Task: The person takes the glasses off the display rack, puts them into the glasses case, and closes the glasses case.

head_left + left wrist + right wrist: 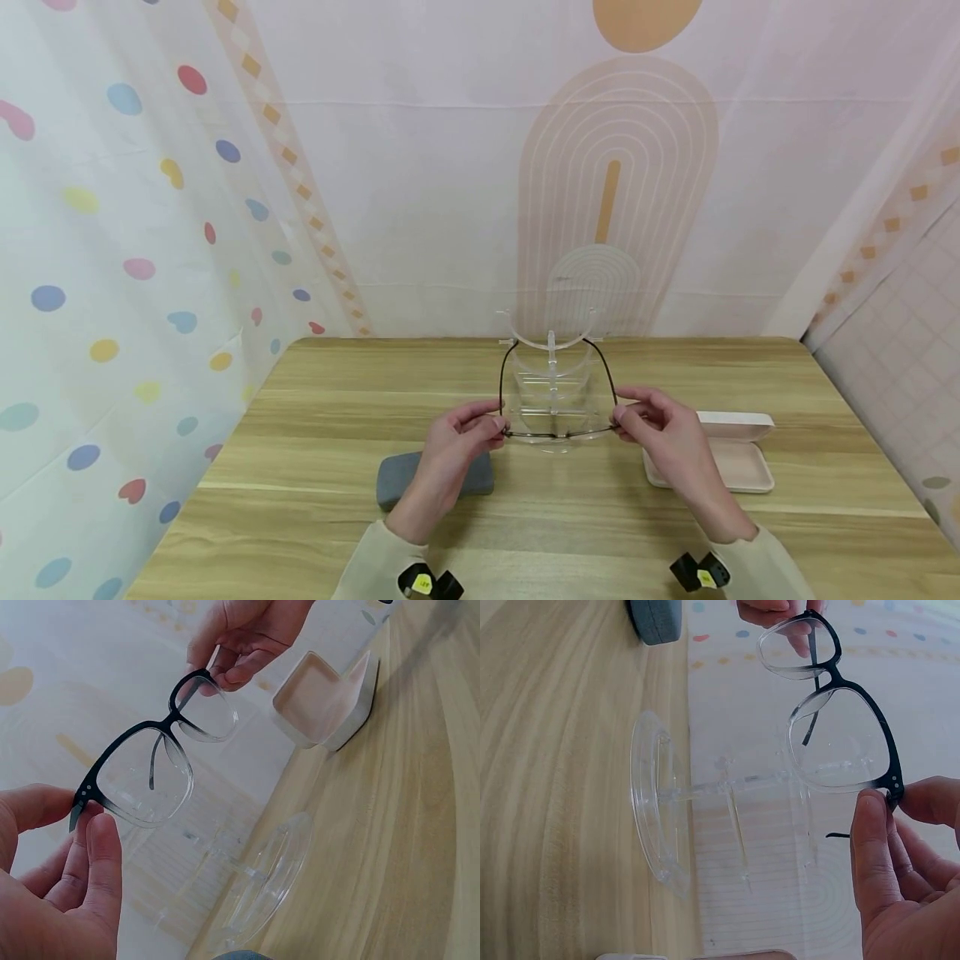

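A pair of eyeglasses [555,435] with a frame fading from black to clear is held up between both hands, its temples unfolded and pointing away from me. My left hand [452,454] pinches the left hinge corner between thumb and fingers. At the opposite corner, my right hand [670,446] pinches the frame the same way. Behind the glasses stands a clear tiered display stand [552,358], seen partly through the lenses; in the right wrist view its curved base [641,802] rests on the table. The temple tips appear near the stand's upper arms; contact cannot be told.
A grey glasses case [397,479] lies on the wooden table [300,450], partly behind my left forearm. At the right, an open white case [742,462] with a pale pink lining sits beside my right hand. Patterned curtains [420,183] hang behind and at the sides.
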Demonstrator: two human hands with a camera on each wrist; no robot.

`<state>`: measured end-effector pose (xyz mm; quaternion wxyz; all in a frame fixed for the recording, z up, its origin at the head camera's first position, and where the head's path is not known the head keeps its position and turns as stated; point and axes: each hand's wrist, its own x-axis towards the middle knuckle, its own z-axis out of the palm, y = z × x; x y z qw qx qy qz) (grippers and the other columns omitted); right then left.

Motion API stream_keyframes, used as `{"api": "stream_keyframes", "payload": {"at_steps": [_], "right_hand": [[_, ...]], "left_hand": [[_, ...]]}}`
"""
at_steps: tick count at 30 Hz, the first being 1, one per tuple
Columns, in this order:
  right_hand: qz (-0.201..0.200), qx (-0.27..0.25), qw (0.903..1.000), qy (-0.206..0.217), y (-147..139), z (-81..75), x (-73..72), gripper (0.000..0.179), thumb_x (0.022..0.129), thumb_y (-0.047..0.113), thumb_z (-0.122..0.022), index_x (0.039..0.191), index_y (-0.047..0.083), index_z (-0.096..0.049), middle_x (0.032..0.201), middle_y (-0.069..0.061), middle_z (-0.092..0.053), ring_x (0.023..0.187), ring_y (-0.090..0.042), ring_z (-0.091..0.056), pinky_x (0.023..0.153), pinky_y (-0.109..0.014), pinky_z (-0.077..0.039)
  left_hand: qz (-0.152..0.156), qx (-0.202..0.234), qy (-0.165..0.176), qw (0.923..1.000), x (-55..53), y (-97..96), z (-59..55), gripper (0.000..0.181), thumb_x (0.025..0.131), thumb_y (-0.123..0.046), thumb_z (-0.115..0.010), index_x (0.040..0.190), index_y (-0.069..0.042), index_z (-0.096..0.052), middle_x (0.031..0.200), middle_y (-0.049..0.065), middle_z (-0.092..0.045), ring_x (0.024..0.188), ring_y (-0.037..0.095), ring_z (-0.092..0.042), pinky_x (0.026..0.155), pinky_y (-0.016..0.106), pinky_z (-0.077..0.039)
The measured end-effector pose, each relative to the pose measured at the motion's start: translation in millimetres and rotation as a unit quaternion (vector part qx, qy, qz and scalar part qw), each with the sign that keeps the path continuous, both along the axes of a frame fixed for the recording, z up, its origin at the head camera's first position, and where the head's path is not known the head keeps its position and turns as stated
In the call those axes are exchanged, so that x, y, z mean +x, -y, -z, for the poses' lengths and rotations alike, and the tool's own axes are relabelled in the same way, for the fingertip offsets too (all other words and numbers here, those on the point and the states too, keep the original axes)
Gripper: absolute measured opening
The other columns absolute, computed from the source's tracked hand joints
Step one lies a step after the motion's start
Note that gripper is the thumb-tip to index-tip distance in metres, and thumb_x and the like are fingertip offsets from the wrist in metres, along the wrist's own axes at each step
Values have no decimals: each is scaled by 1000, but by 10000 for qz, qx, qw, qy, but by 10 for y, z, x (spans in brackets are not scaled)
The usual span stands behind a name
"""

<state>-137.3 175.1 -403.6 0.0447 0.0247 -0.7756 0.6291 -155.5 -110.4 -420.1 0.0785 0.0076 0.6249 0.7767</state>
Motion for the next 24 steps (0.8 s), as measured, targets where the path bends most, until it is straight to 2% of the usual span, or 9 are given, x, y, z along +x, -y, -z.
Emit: {"api": "stream_keyframes", "payload": {"at_steps": [11,20,24], "right_hand": [[-119,-32,9999,-45,-6,18,75,35,99,7,-68,131,-7,-62,98,-17,-72,82,-13,-72,79,-28,-61],[-199,52,9998,52,-19,22,137,36,99,8,-69,131,-8,-62,100,-15,-72,82,-11,-71,79,-28,-61],[-187,223,9995,82,-20,21,164,36,99,10,-70,130,-7,-63,100,-13,-72,82,-12,-71,78,-26,-61]], "left_hand": [[-8,-69,85,9999,80,10,19,27,93,1,-70,118,11,-66,103,10,-72,91,19,-70,83,30,-60],[110,-134,55,9998,147,31,37,34,92,1,-70,120,18,-60,99,9,-72,90,17,-70,83,30,-60],[151,-185,73,9997,160,39,54,35,92,2,-69,121,19,-59,102,14,-72,91,18,-71,83,31,-60]]}}
